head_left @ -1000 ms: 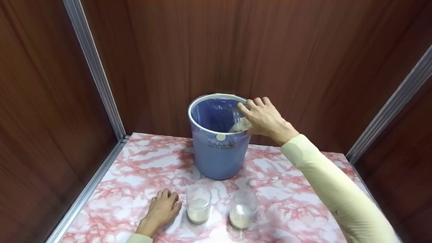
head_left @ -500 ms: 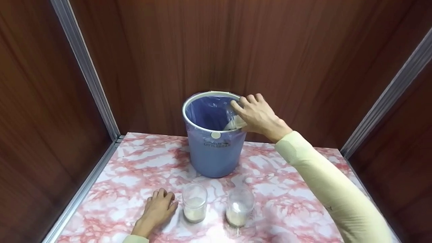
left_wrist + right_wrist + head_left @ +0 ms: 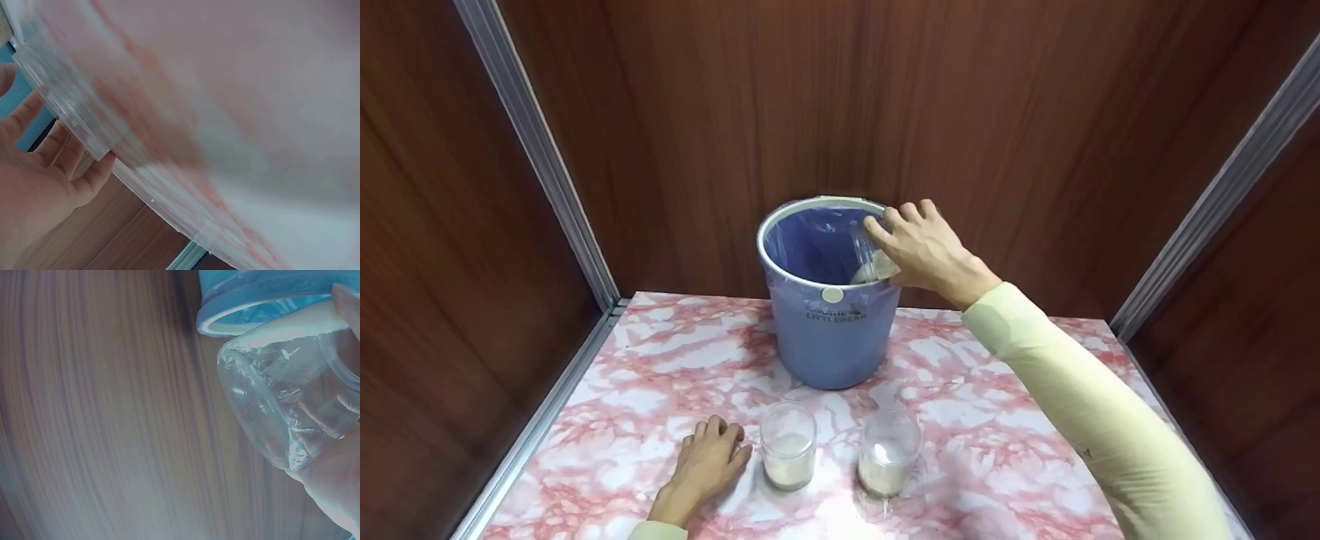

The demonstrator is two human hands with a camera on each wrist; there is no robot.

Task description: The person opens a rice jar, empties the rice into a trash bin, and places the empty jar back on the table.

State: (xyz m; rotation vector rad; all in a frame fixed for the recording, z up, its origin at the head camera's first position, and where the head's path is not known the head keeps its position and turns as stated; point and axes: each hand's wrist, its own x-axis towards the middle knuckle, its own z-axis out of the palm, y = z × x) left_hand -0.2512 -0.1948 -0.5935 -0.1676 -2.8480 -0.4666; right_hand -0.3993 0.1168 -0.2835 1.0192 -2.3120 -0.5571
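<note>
My right hand (image 3: 922, 244) grips a clear plastic jar (image 3: 253, 410) laid on its side at the rim of the blue bin (image 3: 829, 337). Inside the jar, pale grainy stuff (image 3: 298, 323) lies along the side nearest the bin, and the mouth points into the bin. My left hand (image 3: 709, 461) rests on the table with loosely bent fingers and holds nothing. Just right of it stands an upright clear jar (image 3: 789, 450) with a pale layer at the bottom; a similar jar (image 3: 889, 457) stands farther right. Clear plastic (image 3: 67, 101) overlaps my left fingertips in the left wrist view.
A thin clear liner bag (image 3: 810, 225) covers the bin's inside and folds over its rim. The red and white marbled table (image 3: 682, 345) ends at a brown wood-grain wall (image 3: 712, 150) behind the bin. Metal strips (image 3: 540, 157) line the corners.
The whole head view has shifted slightly, so things sit a bit farther left and higher. The right hand still holds the tilted jar at the bin; the left hand stays on the table.
</note>
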